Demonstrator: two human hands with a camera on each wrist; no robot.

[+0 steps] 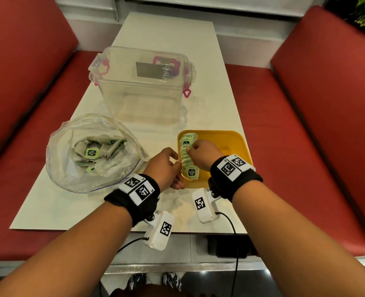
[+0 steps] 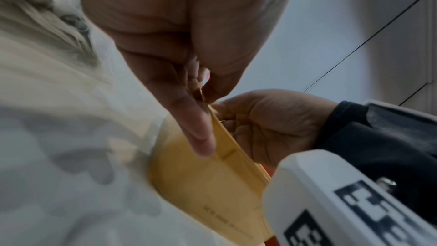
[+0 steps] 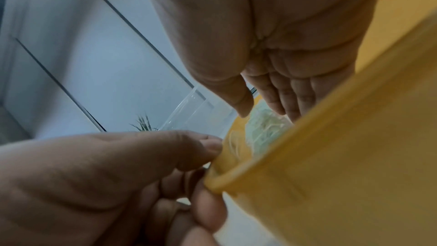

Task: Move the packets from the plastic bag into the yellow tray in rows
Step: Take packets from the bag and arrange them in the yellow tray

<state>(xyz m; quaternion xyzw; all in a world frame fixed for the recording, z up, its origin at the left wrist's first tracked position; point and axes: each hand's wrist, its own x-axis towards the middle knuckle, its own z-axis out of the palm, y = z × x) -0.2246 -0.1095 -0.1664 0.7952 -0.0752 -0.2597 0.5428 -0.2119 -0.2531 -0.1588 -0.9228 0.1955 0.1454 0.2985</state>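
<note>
My left hand [image 1: 166,166] grips the left rim of the tray [image 1: 230,138], thumb and fingers curled on its edge. My right hand [image 1: 203,155] is inside the tray, fingers bent onto the row of packets [image 1: 188,155] along the left wall; I cannot tell whether it pinches one. More packets lie in the open bag [image 1: 70,168], left of the tray on the table [image 1: 220,103]. A clear tub [image 1: 140,91] stands behind.

Both forearms reach forward side by side, wrists banded. The left hand [image 1: 166,166] has fingers curled, thumb out. The right hand [image 1: 203,154] is curled, knuckles up.
</note>
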